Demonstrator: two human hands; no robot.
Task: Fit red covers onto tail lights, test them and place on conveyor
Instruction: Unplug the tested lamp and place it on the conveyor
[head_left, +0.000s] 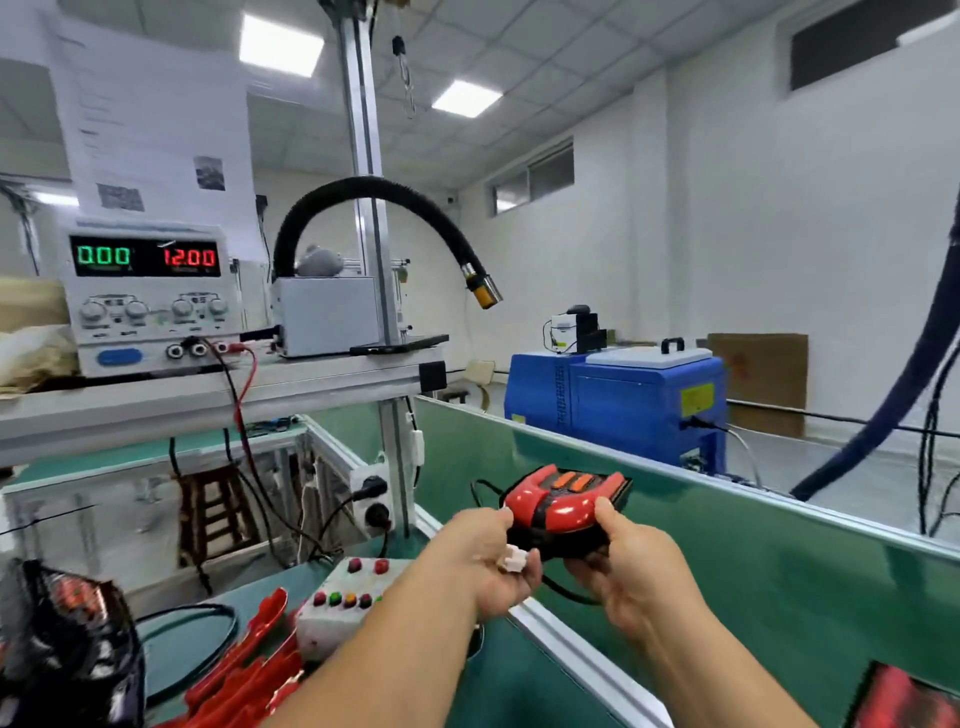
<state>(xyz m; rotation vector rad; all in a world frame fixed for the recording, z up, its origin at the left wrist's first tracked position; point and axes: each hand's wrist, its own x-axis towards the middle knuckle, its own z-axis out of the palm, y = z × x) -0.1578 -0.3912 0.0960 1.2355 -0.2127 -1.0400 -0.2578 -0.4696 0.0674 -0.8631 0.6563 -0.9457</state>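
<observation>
A tail light (561, 499) with its red cover fitted is held in the air above the green conveyor (727, 561). My right hand (639, 566) grips its right side, thumb on the red cover. My left hand (488, 561) holds its left side and also pinches the white plug (515, 560) on the light's black cable. Loose red covers (249, 660) lie on the bench at lower left. A white test box (345, 597) with coloured buttons stands beside them.
A power supply (148, 301) reading 0.00 and 12.00 stands on the upper shelf, red and black leads hanging down. A black hose (374, 192) arches over the bench. A blue machine (618, 405) stands beyond the conveyor. Another tail light (904, 701) lies at lower right.
</observation>
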